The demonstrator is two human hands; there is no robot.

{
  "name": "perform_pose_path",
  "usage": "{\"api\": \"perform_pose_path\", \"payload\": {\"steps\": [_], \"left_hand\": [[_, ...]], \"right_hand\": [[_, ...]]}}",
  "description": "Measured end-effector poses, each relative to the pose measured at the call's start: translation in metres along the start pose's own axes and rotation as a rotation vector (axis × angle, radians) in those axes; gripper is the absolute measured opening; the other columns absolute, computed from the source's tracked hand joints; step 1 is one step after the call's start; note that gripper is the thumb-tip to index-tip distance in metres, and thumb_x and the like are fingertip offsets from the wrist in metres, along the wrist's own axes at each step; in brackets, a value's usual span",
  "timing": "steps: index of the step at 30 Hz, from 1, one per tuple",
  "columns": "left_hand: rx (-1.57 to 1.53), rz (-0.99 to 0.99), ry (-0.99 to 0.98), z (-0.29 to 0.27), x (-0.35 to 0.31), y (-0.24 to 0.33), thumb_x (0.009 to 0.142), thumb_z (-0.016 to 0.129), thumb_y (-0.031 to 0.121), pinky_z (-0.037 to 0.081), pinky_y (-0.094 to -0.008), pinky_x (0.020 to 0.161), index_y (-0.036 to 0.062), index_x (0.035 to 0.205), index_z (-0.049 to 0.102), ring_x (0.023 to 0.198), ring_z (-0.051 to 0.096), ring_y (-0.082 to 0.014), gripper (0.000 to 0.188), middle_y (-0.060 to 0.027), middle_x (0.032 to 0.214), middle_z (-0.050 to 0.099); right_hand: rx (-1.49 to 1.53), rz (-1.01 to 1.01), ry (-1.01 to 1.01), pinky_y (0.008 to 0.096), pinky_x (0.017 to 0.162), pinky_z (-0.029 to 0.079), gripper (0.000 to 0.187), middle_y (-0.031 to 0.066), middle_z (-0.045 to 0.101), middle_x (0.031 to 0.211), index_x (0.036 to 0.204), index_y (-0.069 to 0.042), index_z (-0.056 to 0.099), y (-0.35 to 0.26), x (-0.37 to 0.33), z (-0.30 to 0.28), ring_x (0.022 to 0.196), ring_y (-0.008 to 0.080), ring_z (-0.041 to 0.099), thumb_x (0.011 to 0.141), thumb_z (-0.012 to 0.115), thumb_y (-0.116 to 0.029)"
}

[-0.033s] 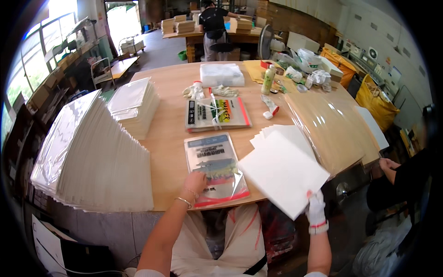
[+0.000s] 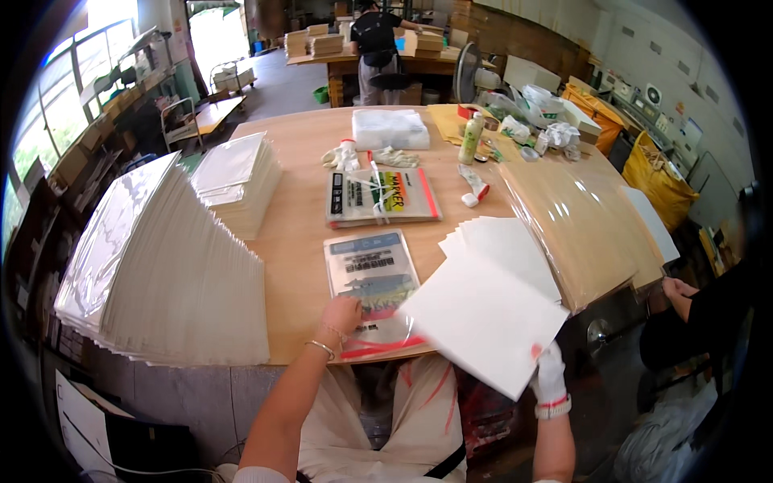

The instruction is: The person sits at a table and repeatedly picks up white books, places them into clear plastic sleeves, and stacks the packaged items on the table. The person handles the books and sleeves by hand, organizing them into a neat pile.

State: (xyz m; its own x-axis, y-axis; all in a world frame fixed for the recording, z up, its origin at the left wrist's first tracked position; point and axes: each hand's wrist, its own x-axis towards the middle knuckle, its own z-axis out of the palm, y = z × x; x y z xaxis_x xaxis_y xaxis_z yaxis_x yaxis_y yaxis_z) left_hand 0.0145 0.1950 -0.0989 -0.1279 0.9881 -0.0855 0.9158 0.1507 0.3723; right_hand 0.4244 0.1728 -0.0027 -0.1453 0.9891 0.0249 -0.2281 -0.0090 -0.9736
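Observation:
My bare left hand (image 2: 342,315), a bracelet on its wrist, presses with curled fingers on the near part of a clear plastic bag (image 2: 372,278). The bag lies flat on the wooden table (image 2: 298,233), with a printed insert inside and a red strip along its near edge. My right hand (image 2: 550,377), in a white glove, grips the near corner of a white sheet (image 2: 481,320). That sheet is tilted over the table edge and overlaps the bag's right side. Just behind it lies a fanned stack of white sheets (image 2: 507,241).
A large fanned pile of bagged sheets (image 2: 161,266) fills the left side, with a smaller pile (image 2: 237,181) behind it. Mid-table lie a printed pack (image 2: 378,196), gloves (image 2: 372,157), a white bundle (image 2: 389,129) and a green bottle (image 2: 471,138). Glossy brown sheets (image 2: 576,217) lie at right. Another person's hand (image 2: 676,288) is at the right edge.

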Motion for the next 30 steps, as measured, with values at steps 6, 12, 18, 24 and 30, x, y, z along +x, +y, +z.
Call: {"api": "perform_pose_path", "payload": {"steps": [6, 12, 18, 24, 30], "left_hand": [[-0.061, 0.265, 0.264, 0.014, -0.023, -0.019, 0.076, 0.051, 0.012, 0.043, -0.0396, 0.083, 0.0037, 0.101, 0.056, 0.098, 0.05, -0.0334, 0.026, -0.0154, 0.105, 0.054], [-0.366, -0.176, 0.329, -0.007, -0.053, -0.002, 0.078, 0.059, 0.025, 0.047, -0.0383, 0.075, -0.0044, 0.099, 0.051, 0.088, 0.057, -0.0342, 0.037, -0.0222, 0.094, 0.058], [-1.047, -0.201, 0.077, -0.008, -0.053, -0.015, 0.079, 0.058, 0.019, 0.048, -0.0312, 0.051, -0.0057, 0.088, 0.054, 0.062, 0.062, -0.0178, 0.026, -0.017, 0.071, 0.061], [-0.695, -0.032, 0.352, -0.005, -0.075, 0.019, 0.077, 0.057, 0.01, 0.05, -0.032, 0.054, -0.0036, 0.094, 0.052, 0.066, 0.062, -0.0199, 0.022, -0.0109, 0.069, 0.062], [-1.192, -0.119, 0.406, 0.03, -0.106, 0.079, 0.079, 0.058, 0.01, 0.05, -0.0333, 0.068, -0.0005, 0.105, 0.049, 0.085, 0.059, -0.0194, 0.029, -0.0121, 0.097, 0.06]], "right_hand": [[0.299, 0.46, -0.128, 0.033, 0.085, 0.044, 0.043, 0.0156, 0.053, 0.113, 0.119, 0.007, 0.042, 0.036, -0.075, 0.043, 0.101, 0.0243, 0.054, 0.081, 0.044, -0.013], [0.483, 0.415, 0.103, 0.0286, 0.065, 0.045, 0.038, 0.0068, 0.056, 0.098, 0.114, -0.002, 0.045, 0.102, -0.095, 0.049, 0.08, 0.0178, 0.055, 0.08, 0.046, -0.018], [0.466, 0.465, 0.229, 0.0199, 0.041, 0.034, 0.017, 0.0011, 0.053, 0.074, 0.097, -0.008, 0.048, 0.074, -0.103, 0.095, 0.051, 0.0105, 0.045, 0.082, 0.047, -0.015], [0.383, 0.28, 0.222, 0.0207, 0.047, 0.038, 0.013, 0.001, 0.052, 0.076, 0.096, -0.011, 0.047, 0.058, -0.111, 0.122, 0.057, 0.0103, 0.047, 0.084, 0.047, -0.016], [0.38, 0.475, 0.176, 0.0206, 0.047, 0.036, 0.011, -0.0055, 0.047, 0.071, 0.094, -0.015, 0.048, 0.067, -0.122, 0.123, 0.055, 0.0045, 0.04, 0.085, 0.05, -0.021]]}}
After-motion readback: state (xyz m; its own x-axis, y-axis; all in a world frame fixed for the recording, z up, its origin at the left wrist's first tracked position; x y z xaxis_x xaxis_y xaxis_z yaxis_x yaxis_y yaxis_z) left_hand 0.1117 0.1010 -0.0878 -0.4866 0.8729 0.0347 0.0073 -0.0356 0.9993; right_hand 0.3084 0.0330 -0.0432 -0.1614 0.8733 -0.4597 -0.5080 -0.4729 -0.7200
